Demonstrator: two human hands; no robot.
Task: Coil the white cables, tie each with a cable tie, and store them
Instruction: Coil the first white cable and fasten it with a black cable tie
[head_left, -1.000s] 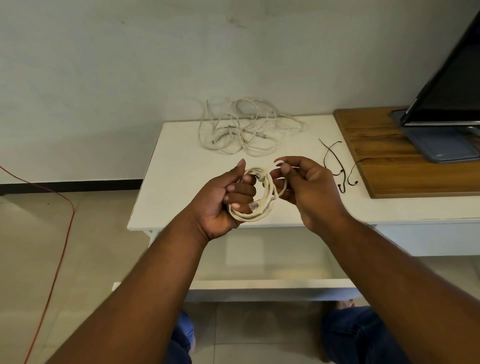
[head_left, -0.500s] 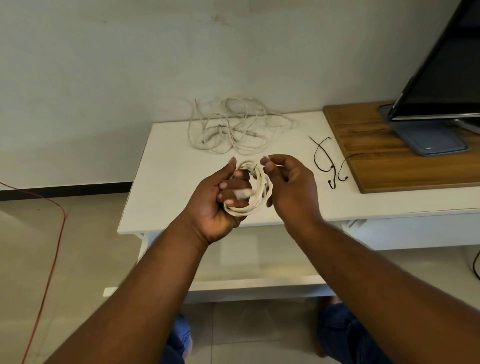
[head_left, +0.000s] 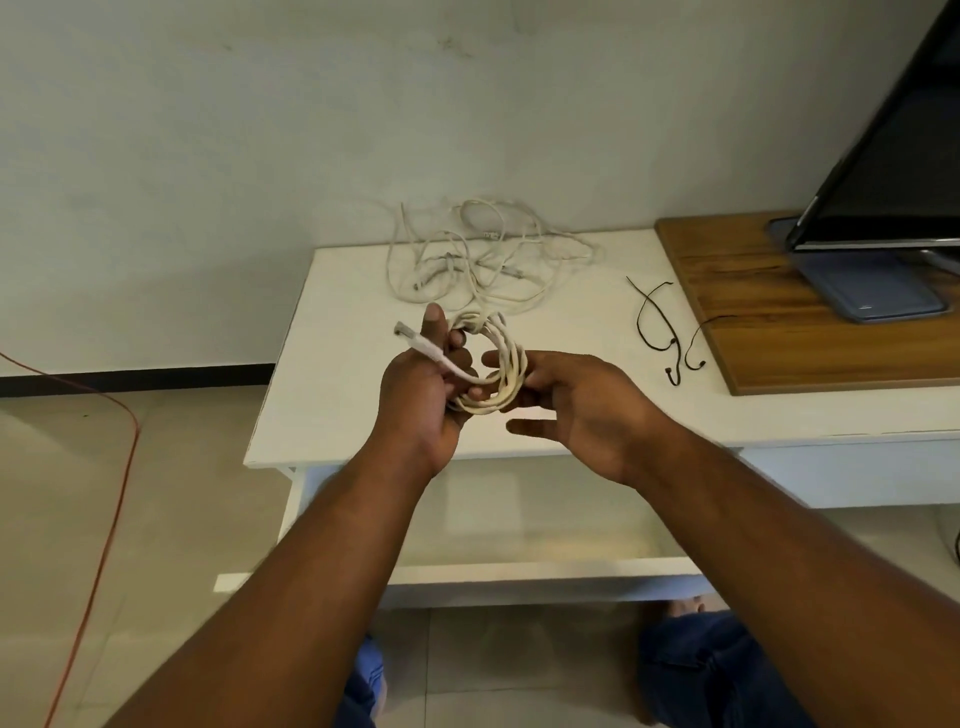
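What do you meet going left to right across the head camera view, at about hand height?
orange cord on the floor → left hand → coiled white cable it holds → right hand → black cable ties → wooden board → monitor. The loose white cables overlap the hands, so they are omitted.

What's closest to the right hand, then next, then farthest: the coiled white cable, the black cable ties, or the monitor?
1. The coiled white cable, at the right hand's fingers, gripped by the left hand.
2. The black cable ties, on the table to its right.
3. The monitor, far right on the wooden board.
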